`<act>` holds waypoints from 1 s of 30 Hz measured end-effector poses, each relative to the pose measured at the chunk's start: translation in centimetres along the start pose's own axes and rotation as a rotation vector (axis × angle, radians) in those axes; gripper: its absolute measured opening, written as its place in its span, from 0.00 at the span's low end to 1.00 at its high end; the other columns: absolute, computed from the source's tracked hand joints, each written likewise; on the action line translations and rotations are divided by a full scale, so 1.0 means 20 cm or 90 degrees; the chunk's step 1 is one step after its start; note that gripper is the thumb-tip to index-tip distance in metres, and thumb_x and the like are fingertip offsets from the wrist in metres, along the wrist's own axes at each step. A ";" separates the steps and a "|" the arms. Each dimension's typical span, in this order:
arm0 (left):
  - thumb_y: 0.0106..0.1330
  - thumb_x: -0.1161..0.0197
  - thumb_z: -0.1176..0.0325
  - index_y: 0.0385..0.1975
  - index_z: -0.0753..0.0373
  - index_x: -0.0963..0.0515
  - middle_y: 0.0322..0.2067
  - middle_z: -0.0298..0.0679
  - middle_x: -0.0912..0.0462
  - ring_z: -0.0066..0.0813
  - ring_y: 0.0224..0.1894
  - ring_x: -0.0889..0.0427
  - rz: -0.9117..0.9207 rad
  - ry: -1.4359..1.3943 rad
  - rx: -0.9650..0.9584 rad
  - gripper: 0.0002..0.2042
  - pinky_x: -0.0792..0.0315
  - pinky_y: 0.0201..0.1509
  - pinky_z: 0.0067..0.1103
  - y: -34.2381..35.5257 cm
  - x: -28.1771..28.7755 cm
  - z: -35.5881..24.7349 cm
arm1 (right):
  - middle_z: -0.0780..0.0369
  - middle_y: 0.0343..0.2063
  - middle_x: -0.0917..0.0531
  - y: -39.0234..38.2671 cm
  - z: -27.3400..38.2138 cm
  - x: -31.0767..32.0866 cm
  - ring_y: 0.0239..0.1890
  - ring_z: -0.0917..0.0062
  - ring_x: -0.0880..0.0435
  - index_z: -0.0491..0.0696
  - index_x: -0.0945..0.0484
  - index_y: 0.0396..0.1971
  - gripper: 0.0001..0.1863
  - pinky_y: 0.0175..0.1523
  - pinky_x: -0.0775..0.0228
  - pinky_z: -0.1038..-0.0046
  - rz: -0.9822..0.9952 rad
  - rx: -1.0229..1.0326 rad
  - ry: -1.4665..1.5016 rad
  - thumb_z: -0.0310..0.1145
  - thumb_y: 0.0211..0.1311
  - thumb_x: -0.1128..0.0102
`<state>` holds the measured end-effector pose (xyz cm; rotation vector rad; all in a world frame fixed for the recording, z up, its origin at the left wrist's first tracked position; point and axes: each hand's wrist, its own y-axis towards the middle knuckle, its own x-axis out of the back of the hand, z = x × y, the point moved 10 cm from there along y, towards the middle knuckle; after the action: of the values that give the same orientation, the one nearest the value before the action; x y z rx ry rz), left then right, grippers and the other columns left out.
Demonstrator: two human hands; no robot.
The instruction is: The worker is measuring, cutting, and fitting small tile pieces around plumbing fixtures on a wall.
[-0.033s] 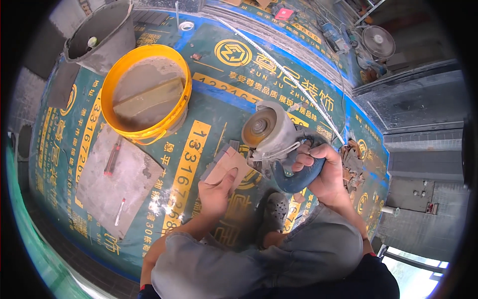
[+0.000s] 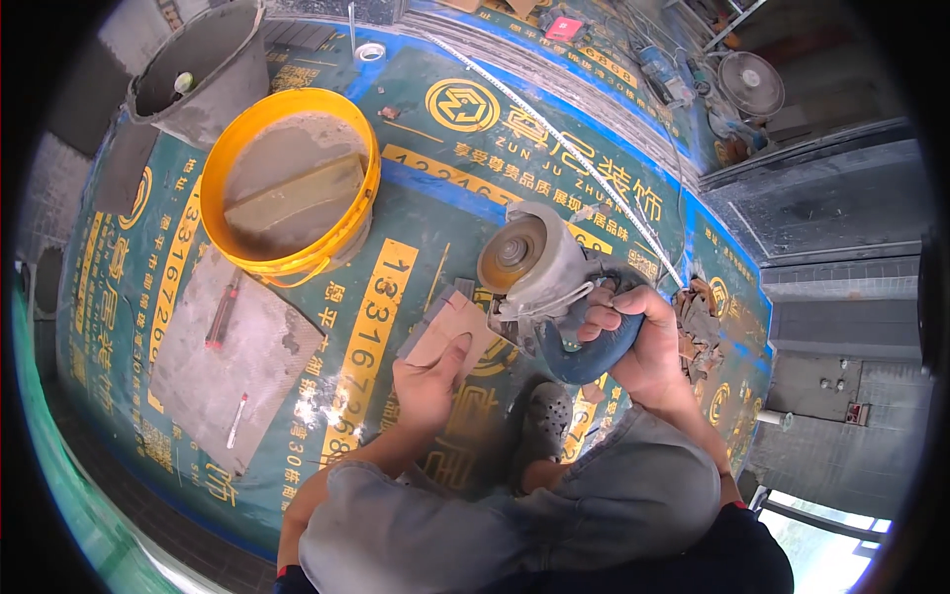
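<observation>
My left hand (image 2: 426, 391) grips a small tan tile piece (image 2: 445, 337), thumb on its face and fingers beneath. In my right hand (image 2: 648, 342) is a dusty angle grinder (image 2: 564, 247), with the fingers wrapped round its dark blue body. Its round disc (image 2: 515, 254) faces up and to the left, apart from the tile piece; I cannot tell whether it spins. To the left on the floor lies a grey tile (image 2: 237, 366), bearing a red-and-black-handled tool (image 2: 222, 315) and a thin pen-like marker (image 2: 238, 421).
A yellow bucket (image 2: 374, 183) of cloudy water with a pale bar in it stands left, before a grey tub (image 2: 198, 124). Printed green sheeting (image 2: 396, 218) covers the floor. Broken pieces (image 2: 701, 332) lie right; a fan (image 2: 750, 84) stands far right.
</observation>
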<state>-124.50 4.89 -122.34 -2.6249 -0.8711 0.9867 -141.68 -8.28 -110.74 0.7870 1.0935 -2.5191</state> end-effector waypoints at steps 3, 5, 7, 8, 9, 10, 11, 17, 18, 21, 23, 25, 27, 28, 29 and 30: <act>0.66 0.37 0.81 0.57 0.71 0.26 0.51 0.41 0.18 0.31 0.52 0.19 0.026 0.006 0.017 0.18 0.27 0.59 0.26 -0.01 -0.03 0.02 | 0.69 0.28 0.31 -0.01 -0.03 0.02 0.27 0.84 0.29 0.46 0.28 0.35 0.10 0.42 0.34 0.72 -0.013 -0.017 0.015 0.28 0.51 0.45; 0.66 0.37 0.81 0.57 0.71 0.26 0.51 0.42 0.18 0.31 0.53 0.19 0.017 0.024 -0.003 0.18 0.28 0.60 0.26 0.00 -0.02 -0.01 | 0.69 0.27 0.31 -0.01 -0.06 0.02 0.28 0.84 0.29 0.46 0.29 0.33 0.08 0.42 0.34 0.73 -0.017 -0.038 0.068 0.28 0.51 0.45; 0.66 0.36 0.79 0.52 0.72 0.23 0.46 0.39 0.16 0.26 0.46 0.19 -0.001 0.038 -0.050 0.14 0.26 0.51 0.22 0.00 -0.03 -0.06 | 0.69 0.27 0.32 0.01 -0.08 0.04 0.28 0.84 0.29 0.47 0.30 0.32 0.07 0.43 0.33 0.72 0.007 -0.041 0.101 0.28 0.51 0.45; 0.66 0.34 0.77 0.46 0.73 0.19 0.40 0.36 0.14 0.20 0.38 0.18 -0.018 0.050 -0.092 0.11 0.25 0.42 0.18 -0.01 -0.03 -0.10 | 0.69 0.26 0.32 0.01 -0.08 0.04 0.28 0.83 0.29 0.47 0.30 0.31 0.06 0.43 0.33 0.72 0.026 -0.044 0.132 0.28 0.51 0.46; 0.66 0.34 0.77 0.46 0.73 0.19 0.40 0.36 0.14 0.20 0.38 0.18 -0.017 0.052 -0.094 0.11 0.25 0.42 0.18 -0.01 -0.03 -0.09 | 0.69 0.26 0.32 0.01 -0.08 0.04 0.28 0.83 0.29 0.47 0.30 0.31 0.06 0.43 0.33 0.72 0.029 -0.044 0.133 0.28 0.51 0.46; 0.66 0.34 0.78 0.47 0.73 0.19 0.41 0.37 0.14 0.21 0.40 0.18 -0.020 0.059 -0.098 0.11 0.25 0.44 0.19 0.00 -0.03 -0.08 | 0.69 0.26 0.33 0.02 -0.10 0.05 0.28 0.83 0.29 0.47 0.31 0.30 0.06 0.43 0.33 0.72 0.018 -0.054 0.154 0.28 0.51 0.46; 0.66 0.34 0.78 0.47 0.73 0.20 0.42 0.38 0.14 0.23 0.42 0.17 -0.023 0.066 -0.102 0.12 0.24 0.47 0.20 0.00 -0.03 -0.08 | 0.69 0.26 0.33 0.02 -0.11 0.07 0.28 0.83 0.29 0.47 0.32 0.29 0.06 0.44 0.33 0.72 0.008 -0.064 0.175 0.27 0.51 0.46; 0.67 0.36 0.78 0.55 0.71 0.25 0.52 0.42 0.18 0.31 0.55 0.20 0.002 0.135 -0.099 0.17 0.29 0.61 0.24 0.02 -0.06 -0.07 | 0.67 0.24 0.32 0.03 -0.14 0.04 0.28 0.80 0.32 0.47 0.33 0.24 0.04 0.45 0.33 0.72 0.009 -0.112 0.229 0.29 0.52 0.48; 0.67 0.36 0.78 0.55 0.71 0.25 0.52 0.42 0.18 0.31 0.55 0.20 0.001 0.135 -0.098 0.17 0.29 0.61 0.24 0.03 -0.06 -0.06 | 0.67 0.24 0.32 0.03 -0.14 0.04 0.28 0.80 0.32 0.47 0.33 0.24 0.04 0.45 0.33 0.72 0.008 -0.113 0.230 0.29 0.52 0.48; 0.67 0.36 0.77 0.55 0.71 0.25 0.52 0.42 0.18 0.31 0.55 0.20 0.007 0.138 -0.130 0.17 0.29 0.61 0.24 0.03 -0.08 -0.09 | 0.67 0.24 0.32 0.04 -0.14 0.05 0.28 0.80 0.32 0.47 0.34 0.25 0.04 0.45 0.33 0.72 0.008 -0.106 0.219 0.29 0.52 0.48; 0.67 0.36 0.76 0.55 0.72 0.25 0.52 0.42 0.18 0.31 0.54 0.20 0.015 0.116 -0.122 0.17 0.28 0.61 0.24 0.04 -0.09 -0.07 | 0.68 0.26 0.33 0.04 -0.15 0.05 0.29 0.83 0.30 0.47 0.34 0.28 0.05 0.44 0.32 0.72 0.011 -0.115 0.235 0.28 0.51 0.47; 0.67 0.35 0.76 0.55 0.72 0.25 0.52 0.42 0.18 0.31 0.54 0.19 0.011 0.106 -0.117 0.17 0.28 0.60 0.24 0.05 -0.08 -0.06 | 0.67 0.25 0.32 0.04 -0.15 0.05 0.28 0.81 0.31 0.47 0.34 0.26 0.05 0.44 0.32 0.72 0.002 -0.121 0.245 0.28 0.52 0.47; 0.67 0.35 0.76 0.55 0.72 0.25 0.52 0.43 0.18 0.31 0.54 0.19 0.007 0.096 -0.113 0.18 0.28 0.60 0.24 0.05 -0.08 -0.06 | 0.67 0.24 0.32 0.04 -0.16 0.05 0.28 0.80 0.32 0.46 0.34 0.25 0.05 0.45 0.32 0.73 -0.006 -0.127 0.256 0.28 0.52 0.48; 0.67 0.35 0.76 0.55 0.72 0.24 0.51 0.42 0.18 0.30 0.53 0.19 0.003 0.106 -0.124 0.17 0.28 0.59 0.24 0.05 -0.08 -0.07 | 0.66 0.25 0.32 0.04 -0.16 0.04 0.29 0.80 0.32 0.46 0.34 0.25 0.05 0.45 0.33 0.73 -0.005 -0.128 0.254 0.28 0.52 0.48; 0.67 0.35 0.76 0.54 0.72 0.24 0.51 0.42 0.17 0.30 0.52 0.19 0.000 0.116 -0.135 0.17 0.27 0.58 0.24 0.04 -0.08 -0.09 | 0.66 0.25 0.32 0.04 -0.17 0.04 0.29 0.79 0.32 0.46 0.34 0.25 0.05 0.44 0.33 0.73 -0.004 -0.129 0.253 0.28 0.52 0.47; 0.67 0.35 0.76 0.54 0.72 0.24 0.51 0.42 0.17 0.30 0.52 0.19 -0.001 0.115 -0.135 0.17 0.27 0.58 0.24 0.04 -0.08 -0.09 | 0.66 0.25 0.32 0.04 -0.17 0.04 0.29 0.79 0.32 0.46 0.34 0.25 0.05 0.44 0.33 0.73 -0.005 -0.130 0.253 0.28 0.52 0.47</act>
<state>-123.95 3.24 -120.49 -2.8324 -0.9806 0.6747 -140.75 -6.38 -113.70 1.2559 1.4498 -2.2606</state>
